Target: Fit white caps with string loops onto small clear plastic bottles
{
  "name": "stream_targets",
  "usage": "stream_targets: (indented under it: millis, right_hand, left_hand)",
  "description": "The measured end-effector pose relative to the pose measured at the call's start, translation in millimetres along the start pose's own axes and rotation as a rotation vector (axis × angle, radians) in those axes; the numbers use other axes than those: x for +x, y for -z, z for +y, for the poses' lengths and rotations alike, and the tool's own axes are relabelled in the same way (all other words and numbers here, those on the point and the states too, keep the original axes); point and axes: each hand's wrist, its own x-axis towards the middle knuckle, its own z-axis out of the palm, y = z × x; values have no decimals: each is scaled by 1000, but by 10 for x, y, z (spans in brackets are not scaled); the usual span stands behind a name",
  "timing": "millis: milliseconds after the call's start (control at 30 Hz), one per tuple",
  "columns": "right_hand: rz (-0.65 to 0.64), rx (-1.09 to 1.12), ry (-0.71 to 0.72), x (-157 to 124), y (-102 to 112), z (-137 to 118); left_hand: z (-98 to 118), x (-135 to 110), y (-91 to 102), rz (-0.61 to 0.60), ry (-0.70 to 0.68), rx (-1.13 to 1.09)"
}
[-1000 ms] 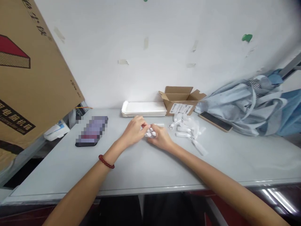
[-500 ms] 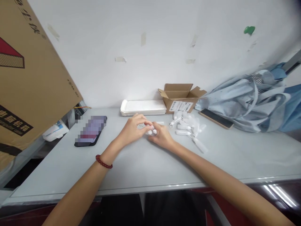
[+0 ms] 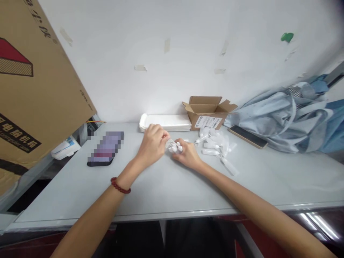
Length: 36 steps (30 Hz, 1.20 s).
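The left hand (image 3: 152,145) and right hand (image 3: 188,154) meet low over the tabletop (image 3: 166,190), curled to pinch a small cluster of clear plastic vials (image 3: 173,146) between them, with a loose heap of vials (image 3: 213,143) left within easy reach just beside the right hand.

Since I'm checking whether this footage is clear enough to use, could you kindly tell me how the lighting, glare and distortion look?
In the head view, glare brightens the white wall above the stack of white paper trays; strip-light reflections shine at lower right; the small clear plastic vials fade against the pale table; a dark phone-shaped object is pixelated; the wide lens seems to skew the cardboard carton.
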Motion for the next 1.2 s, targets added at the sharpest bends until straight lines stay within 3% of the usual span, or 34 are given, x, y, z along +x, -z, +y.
stream_targets:
  millis: [67,233,400,467,633,900,1033,1200]
  right_hand:
    - [0,-1,-35,7,16,5]
    - [-36,46,-147,38,96,10]
    - [-68,110,-149,57,125,22]
    - [-57,92,-136,55,114,28]
    - [-48,67,-96,45,92,22]
    - [-48,84,-97,48,86,-8]
    - [-42,78,-107,45,81,-2]
    - [-37,79,-121,50,96,-6]
  left_hand:
    - [-58,21,15,28,57,-37]
    - [-288,18,6,-55,272,-98]
    - [-349,-47,-55,-395,368,-270]
    - [-288,-66,-92,-450,352,-347]
    - [-147,-81,-153,-397,336,-272]
    - [-138,-100,-224,-408,284,-42]
    - [-178,-101,-210,-437,312,-127]
    - [-250,-110,-175,-417,250,-251]
